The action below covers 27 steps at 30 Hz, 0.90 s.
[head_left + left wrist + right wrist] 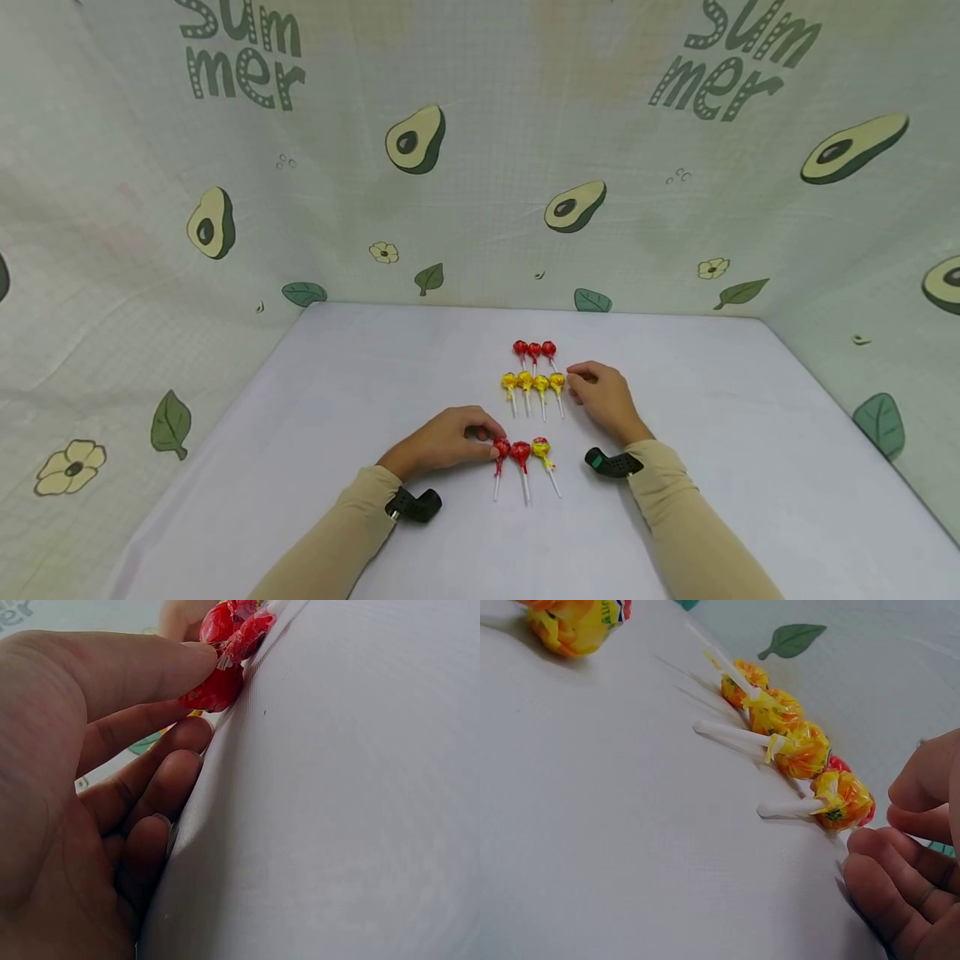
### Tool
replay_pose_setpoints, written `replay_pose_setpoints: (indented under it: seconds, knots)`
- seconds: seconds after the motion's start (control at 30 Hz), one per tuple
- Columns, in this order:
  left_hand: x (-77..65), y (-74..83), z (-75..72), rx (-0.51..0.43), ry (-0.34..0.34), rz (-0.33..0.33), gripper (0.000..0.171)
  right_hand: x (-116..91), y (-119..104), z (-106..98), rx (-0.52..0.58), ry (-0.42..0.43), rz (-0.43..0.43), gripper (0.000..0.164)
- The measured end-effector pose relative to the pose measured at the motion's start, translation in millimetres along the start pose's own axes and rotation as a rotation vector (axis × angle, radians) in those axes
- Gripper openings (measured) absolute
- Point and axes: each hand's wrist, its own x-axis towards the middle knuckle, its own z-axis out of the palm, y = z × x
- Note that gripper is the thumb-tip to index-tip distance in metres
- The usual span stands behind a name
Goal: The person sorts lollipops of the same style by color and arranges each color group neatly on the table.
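Observation:
My left hand (450, 440) pinches the head of a red lollipop (501, 450) between thumb and forefinger, at the left end of the near row. In the left wrist view the thumb lies against the red wrapper (216, 691), with the other fingers loosely bent below. Beside it lie another red lollipop (521, 452) and a yellow one (541, 448). My right hand (606, 403) holds nothing; its loosely bent fingers are beside the rightmost yellow lollipop (844, 801) of the middle row. A slim gap between them shows in the right wrist view.
Several yellow lollipops (526, 382) form the middle row, sticks toward me. Three red lollipops (535, 350) lie behind them. Everything sits on a white table (360, 367), with a printed avocado cloth (487, 208) hanging behind and at both sides.

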Motion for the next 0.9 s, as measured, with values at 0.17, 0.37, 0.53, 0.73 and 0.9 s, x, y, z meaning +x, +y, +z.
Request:
replay_pose_setpoints:
  seconds: [0.17, 0.37, 0.53, 0.73, 0.9]
  knots:
    - [1.0, 0.3, -0.5, -0.003, 0.0, -0.002, 0.018, -7, 1, -2, -0.004, 0.027, 0.005, 0.022]
    - [0.8, -0.3, 0.0, -0.018, -0.002, -0.018, 0.017, -23, 1, -1, -0.032, -0.022, -0.023, 0.019]
    - [-0.2, -1.3, 0.3, -0.049, 0.001, -0.034, 0.018, -37, -1, 3, -0.029, -0.075, -0.07, 0.017]
    - [-0.1, -0.4, -1.8, -0.069, 0.005, -0.03, 0.017, -57, -8, 8, -0.011, -0.173, -0.13, 0.015]
    - [1.0, -2.9, -5.6, -0.104, 0.004, -0.044, 0.018, -69, -13, 12, -0.058, -0.257, -0.173, 0.017]
